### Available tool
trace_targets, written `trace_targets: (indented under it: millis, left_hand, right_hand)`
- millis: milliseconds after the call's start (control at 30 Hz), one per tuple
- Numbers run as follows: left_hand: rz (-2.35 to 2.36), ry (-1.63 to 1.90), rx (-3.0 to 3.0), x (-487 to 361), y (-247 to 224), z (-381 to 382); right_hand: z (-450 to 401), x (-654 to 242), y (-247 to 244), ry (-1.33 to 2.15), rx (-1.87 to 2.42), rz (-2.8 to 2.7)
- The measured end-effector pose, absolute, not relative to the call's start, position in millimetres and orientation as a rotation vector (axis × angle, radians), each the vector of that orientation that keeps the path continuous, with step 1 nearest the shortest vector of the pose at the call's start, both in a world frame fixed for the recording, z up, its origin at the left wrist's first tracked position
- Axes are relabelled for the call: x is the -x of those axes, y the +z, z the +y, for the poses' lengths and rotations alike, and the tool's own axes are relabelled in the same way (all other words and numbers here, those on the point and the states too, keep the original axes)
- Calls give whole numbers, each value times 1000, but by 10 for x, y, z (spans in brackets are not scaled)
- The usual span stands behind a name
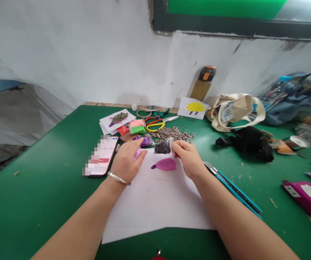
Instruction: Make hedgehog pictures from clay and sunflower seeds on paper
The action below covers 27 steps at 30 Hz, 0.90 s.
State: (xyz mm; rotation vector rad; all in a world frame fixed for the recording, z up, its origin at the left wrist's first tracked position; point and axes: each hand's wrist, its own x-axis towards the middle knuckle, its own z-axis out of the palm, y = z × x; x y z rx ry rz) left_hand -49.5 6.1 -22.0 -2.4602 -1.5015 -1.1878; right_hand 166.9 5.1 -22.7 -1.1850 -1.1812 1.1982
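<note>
Pinched in right hand (189,159): small clear bag of dark clay (163,147), held over far edge of white paper sheet (155,206). Left hand (128,162): closed on lilac scrap (137,154), exact item unclear. Between hands, on sheet: magenta clay shape (164,164). Just far: sunflower seeds (170,133), scissors (155,124). Near right: blue utility knife (233,189)

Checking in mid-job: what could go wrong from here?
The clear bag of dark material in the right hand might shed bits onto the purple shape on the white paper just below it. The blue-handled craft knife lies close to the right forearm, so a sideways move could catch it.
</note>
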Motion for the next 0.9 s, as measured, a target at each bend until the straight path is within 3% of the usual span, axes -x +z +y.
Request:
trace_targets:
  millis: [167, 300, 500, 767, 900]
  left_hand:
    - [-1821, -858, 2270, 698, -236, 339]
    - [-2035, -449, 2233, 678, -184, 495]
    - [-2221, -99, 2172, 621, -104, 691]
    - [-2172, -99, 2161, 648, 38, 706]
    - [-1997, -648, 2114, 587, 178, 433]
  right_hand:
    - [143, -1696, -348, 1105, 1354, -1318]
    - [178, -1728, -373, 728, 1533, -1477]
    - [141, -1733, -347, 554, 1459, -1552]
    - [138, -1721, -374, 561, 1389, -1544]
    - [130, -1695, -326, 658, 1379, -1485]
